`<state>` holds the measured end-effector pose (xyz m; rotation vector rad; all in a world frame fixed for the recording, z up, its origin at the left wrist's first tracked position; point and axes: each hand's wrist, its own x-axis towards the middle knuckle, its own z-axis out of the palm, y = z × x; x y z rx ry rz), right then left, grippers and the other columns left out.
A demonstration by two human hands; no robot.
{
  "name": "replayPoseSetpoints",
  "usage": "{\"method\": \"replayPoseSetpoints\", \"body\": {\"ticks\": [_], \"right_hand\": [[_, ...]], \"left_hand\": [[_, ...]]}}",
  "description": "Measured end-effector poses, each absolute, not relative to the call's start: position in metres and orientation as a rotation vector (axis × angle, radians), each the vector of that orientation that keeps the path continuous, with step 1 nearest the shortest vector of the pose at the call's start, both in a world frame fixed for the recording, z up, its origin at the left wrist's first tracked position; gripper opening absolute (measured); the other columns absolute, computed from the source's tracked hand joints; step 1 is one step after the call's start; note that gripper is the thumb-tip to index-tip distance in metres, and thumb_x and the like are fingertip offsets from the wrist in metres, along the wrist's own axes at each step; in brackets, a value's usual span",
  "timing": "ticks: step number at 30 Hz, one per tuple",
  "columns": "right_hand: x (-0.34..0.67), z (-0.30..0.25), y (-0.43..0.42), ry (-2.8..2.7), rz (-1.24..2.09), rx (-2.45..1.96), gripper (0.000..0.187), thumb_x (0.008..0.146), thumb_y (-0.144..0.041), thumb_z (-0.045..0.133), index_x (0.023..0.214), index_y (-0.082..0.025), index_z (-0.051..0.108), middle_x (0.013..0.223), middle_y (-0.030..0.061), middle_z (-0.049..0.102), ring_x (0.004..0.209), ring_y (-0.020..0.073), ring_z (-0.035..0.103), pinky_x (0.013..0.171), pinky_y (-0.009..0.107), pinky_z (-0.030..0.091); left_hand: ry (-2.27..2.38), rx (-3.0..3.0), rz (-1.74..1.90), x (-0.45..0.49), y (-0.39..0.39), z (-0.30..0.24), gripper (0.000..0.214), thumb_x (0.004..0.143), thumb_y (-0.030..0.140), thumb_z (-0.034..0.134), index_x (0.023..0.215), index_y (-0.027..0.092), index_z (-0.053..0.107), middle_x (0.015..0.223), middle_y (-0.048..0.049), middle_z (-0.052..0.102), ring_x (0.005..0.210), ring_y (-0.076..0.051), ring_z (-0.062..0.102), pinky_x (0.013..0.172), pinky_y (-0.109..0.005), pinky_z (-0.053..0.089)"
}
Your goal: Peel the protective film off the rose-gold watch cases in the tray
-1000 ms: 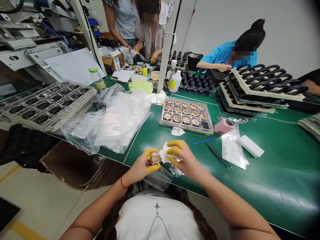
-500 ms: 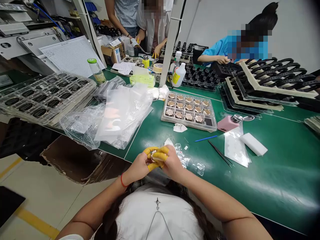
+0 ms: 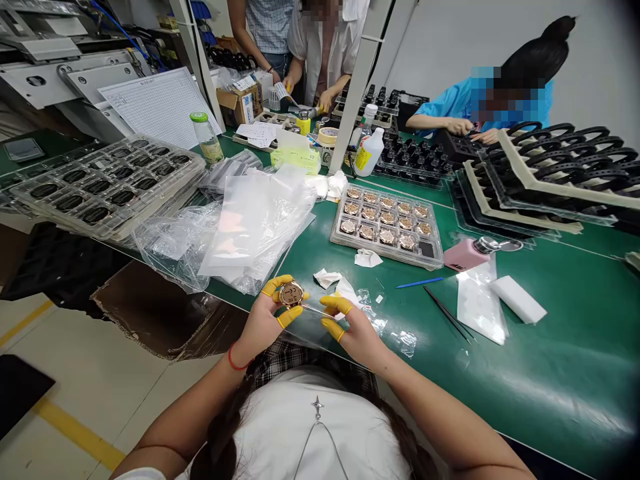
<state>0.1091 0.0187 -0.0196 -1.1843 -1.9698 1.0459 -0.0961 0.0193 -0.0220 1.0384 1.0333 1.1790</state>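
My left hand [image 3: 267, 320], in yellow finger cots, pinches a round watch case [image 3: 291, 294] by its edge. The case has a rose-gold rim and a brown back with pale printing, turned up toward me. Apart from it, to the right, is my right hand [image 3: 357, 333], its yellow-covered thumb and index finger spread. A thin pale streak shows between the two hands; what it is I cannot make out. Crumpled white tissue [image 3: 347, 290] and small scraps of clear film [image 3: 406, 343] lie just beyond the right hand on the green table [image 3: 540, 373].
A clear tray [image 3: 336, 233] of watch cases stands ahead. Rightward lie a blue stick [image 3: 420, 283], black tweezers [image 3: 447, 313], a pink pump bottle [image 3: 465, 253] and a white block [image 3: 519, 299]. Plastic bags [image 3: 250, 227] and stacked trays [image 3: 107, 180] are left. Co-workers sit and stand beyond.
My hands have come apart: the left has moved leftward and up with the watch case, turning its back into view. The right has let go of it. The view has shifted slightly.
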Motion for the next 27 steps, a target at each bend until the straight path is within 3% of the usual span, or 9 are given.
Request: {"method": "replayPoseSetpoints", "body": {"ticks": [7, 10, 14, 22, 27], "right_hand": [[0.108, -0.017, 0.025, -1.531, 1.741, -1.183, 0.035, 0.084, -0.041, 0.053, 0.113, -0.021, 0.05, 0.072, -0.0004, 0.062, 0.072, 0.0167, 0.059, 0.075, 0.035, 0.046], [0.111, -0.013, 0.028, -1.744, 1.541, -1.259, 0.033, 0.085, -0.04, 0.053, 0.112, -0.021, 0.052, 0.088, 0.0037, 0.065, 0.085, 0.0181, 0.059, 0.082, 0.037, 0.044], [0.117, -0.006, 0.035, -2.021, 1.232, -1.287, 0.012, 0.085, -0.03, 0.052, 0.087, -0.02, 0.058, 0.095, 0.0048, 0.062, 0.09, 0.0187, 0.054, 0.083, 0.037, 0.042], [0.113, -0.001, 0.035, -2.056, 1.181, -1.193, 0.009, 0.081, -0.023, 0.054, 0.073, -0.02, 0.055, 0.086, 0.0036, 0.061, 0.085, 0.0183, 0.054, 0.08, 0.036, 0.042], [0.106, -0.009, 0.036, -1.792, 1.253, -1.335, 0.01, 0.08, -0.028, 0.056, 0.075, -0.02, 0.058, 0.092, 0.0033, 0.063, 0.091, 0.019, 0.056, 0.084, 0.036, 0.042]], "left_hand": [[0.96, 1.185, 1.066, -0.103, 0.012, -0.027, 0.048, 0.074, 0.023, 0.071, 0.116, 0.019, 0.049, 0.1, -0.0068, 0.069, 0.093, -0.021, 0.067, 0.088, -0.034, 0.051], [1.003, 1.213, 1.023, -0.106, 0.013, -0.031, 0.048, 0.075, 0.026, 0.07, 0.118, 0.019, 0.05, 0.108, -0.0096, 0.068, 0.096, -0.022, 0.067, 0.09, -0.036, 0.051], [1.066, 1.316, 0.94, -0.109, 0.013, -0.034, 0.047, 0.077, 0.029, 0.067, 0.12, 0.019, 0.053, 0.121, -0.0113, 0.062, 0.101, -0.024, 0.065, 0.091, -0.035, 0.051], [1.182, 1.277, 0.868, -0.101, 0.016, -0.03, 0.054, 0.073, 0.024, 0.069, 0.124, 0.019, 0.05, 0.1, -0.0062, 0.07, 0.091, -0.022, 0.068, 0.086, -0.036, 0.054], [1.071, 1.119, 0.889, -0.098, 0.013, -0.039, 0.057, 0.071, 0.024, 0.072, 0.122, 0.018, 0.049, 0.104, -0.009, 0.069, 0.093, -0.024, 0.068, 0.088, -0.039, 0.052]]}}
